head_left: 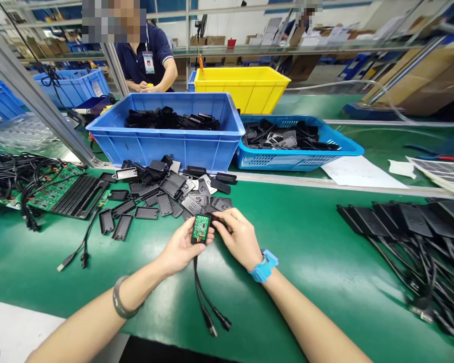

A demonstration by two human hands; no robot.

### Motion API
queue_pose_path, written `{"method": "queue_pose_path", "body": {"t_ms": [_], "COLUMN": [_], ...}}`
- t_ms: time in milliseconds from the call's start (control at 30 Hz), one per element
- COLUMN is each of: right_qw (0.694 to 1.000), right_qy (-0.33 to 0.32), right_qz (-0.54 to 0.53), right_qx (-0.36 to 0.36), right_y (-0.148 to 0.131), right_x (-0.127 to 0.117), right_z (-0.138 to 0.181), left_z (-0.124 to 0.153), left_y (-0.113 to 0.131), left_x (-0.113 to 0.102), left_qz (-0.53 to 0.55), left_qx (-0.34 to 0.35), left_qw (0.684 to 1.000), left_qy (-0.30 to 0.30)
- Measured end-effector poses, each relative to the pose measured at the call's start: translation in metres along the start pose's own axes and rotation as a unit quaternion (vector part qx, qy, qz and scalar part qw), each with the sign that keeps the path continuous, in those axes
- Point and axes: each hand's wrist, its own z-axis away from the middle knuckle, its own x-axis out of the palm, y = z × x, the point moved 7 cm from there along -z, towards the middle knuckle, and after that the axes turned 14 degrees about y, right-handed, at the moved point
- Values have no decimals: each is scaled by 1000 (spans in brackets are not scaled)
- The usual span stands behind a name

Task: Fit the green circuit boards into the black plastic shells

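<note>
Cradling a green circuit board in a small black case with the left hand, curling thumb and fingers around its sides, above the middle of the green desk. Pinching a dark piece, mostly hidden, between thumb and fingers of the right hand, just beside the case. Trailing two black cables from the case's near end onto the desk. Facing a loose heap of black covers just beyond both hands, then a blue bin and a blue basket of dark parts, with a yellow bin and a person farther back. Wearing a blue watch on the right wrist.
</note>
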Motion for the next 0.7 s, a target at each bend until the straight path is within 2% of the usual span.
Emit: {"method": "queue_pose_path", "body": {"t_ms": [133,267,467,567,700], "right_qw": [993,978,918,894,896], "right_qy": [56,64,37,18,-36], "right_qz": [-59,-122,-279,-342,-348], "right_qx": [87,155,281,289,274], "right_y": [7,22,32,20,3], "right_x": [-17,-13,-1,-1,5], "right_z": [1,4,7,8,14], "left_z": [1,1,-4,-5,-3], "left_y": [-7,-11,-7,-7,-10], "left_x": [1,-1,-4,-4,-1], "left_qz": [-11,-22,-32,-44,-52], "left_qx": [-4,-15,-23,-22,-37], "left_qw": [1000,999,999,998,998], "left_qy": [10,24,37,35,3]}}
